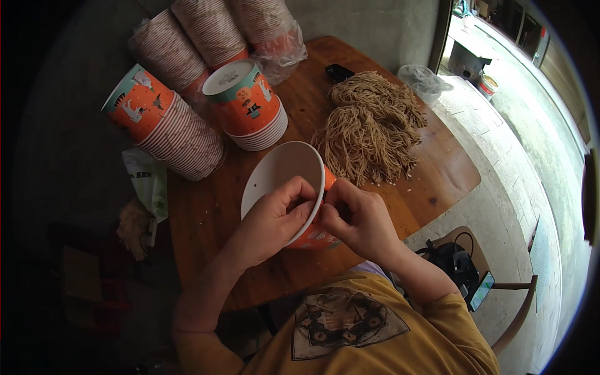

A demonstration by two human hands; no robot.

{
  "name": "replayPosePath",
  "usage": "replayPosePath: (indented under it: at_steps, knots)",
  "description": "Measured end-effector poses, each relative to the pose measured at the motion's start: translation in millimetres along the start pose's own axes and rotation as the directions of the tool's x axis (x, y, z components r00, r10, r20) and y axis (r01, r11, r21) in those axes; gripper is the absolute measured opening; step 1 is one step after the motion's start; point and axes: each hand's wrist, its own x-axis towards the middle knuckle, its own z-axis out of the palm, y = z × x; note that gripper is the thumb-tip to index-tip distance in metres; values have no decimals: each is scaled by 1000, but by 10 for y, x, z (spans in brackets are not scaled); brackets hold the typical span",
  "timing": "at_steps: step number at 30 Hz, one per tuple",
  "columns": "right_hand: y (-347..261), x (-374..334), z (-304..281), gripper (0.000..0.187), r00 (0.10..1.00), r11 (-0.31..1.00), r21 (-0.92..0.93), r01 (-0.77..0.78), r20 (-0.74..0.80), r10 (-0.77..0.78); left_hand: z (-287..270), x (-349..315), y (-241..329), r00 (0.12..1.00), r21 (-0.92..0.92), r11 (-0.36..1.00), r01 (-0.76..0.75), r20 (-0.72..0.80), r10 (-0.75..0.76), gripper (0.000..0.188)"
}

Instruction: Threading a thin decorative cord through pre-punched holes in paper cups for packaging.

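A paper bucket [265, 165], white inside and orange outside, lies tilted on its side on the wooden table in front of me, its mouth toward the left. A small dark hole shows in its inner wall. My left hand [278, 215] reaches into the mouth, fingers curled and pinched against the inner wall near the rim. Outside the same wall, my right hand [359, 215] is closed in a pinch. Whatever lies between the fingertips of either hand is hidden. Just beyond the bucket sits a loose heap of tan cords [375, 125].
Upside-down bucket stacks stand at the back left: one upright [244, 106], one leaning [165, 125], others in clear plastic [212, 28]. A black object [339, 72] and a bag-lined tub [420, 81] are beyond the cords. Right of me, a chair holds a black bag [459, 265] and phone [482, 291].
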Motion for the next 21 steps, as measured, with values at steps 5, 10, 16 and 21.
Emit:
replayPosePath:
  at_steps: [5, 10, 16, 21]
  knots:
    - [67, -83, -224, 14, 997, 999, 13, -38, 70, 37, 121, 81, -63, 986, 381, 914, -142, -31, 166, 9]
    - [281, -197, -478, 20, 997, 991, 111, -76, 10, 75, 255, 207, -145, 999, 30, 999, -26, -18, 26, 7]
    - [328, -106, -598, 26, 997, 997, 3, -73, -38, 73, 303, 404, -112, 982, 151, 973, -173, -52, 182, 7]
    - [248, 41, -551, 21, 996, 994, -62, -90, 15, 91, 304, 521, -79, 934, 283, 909, -306, -93, 344, 6]
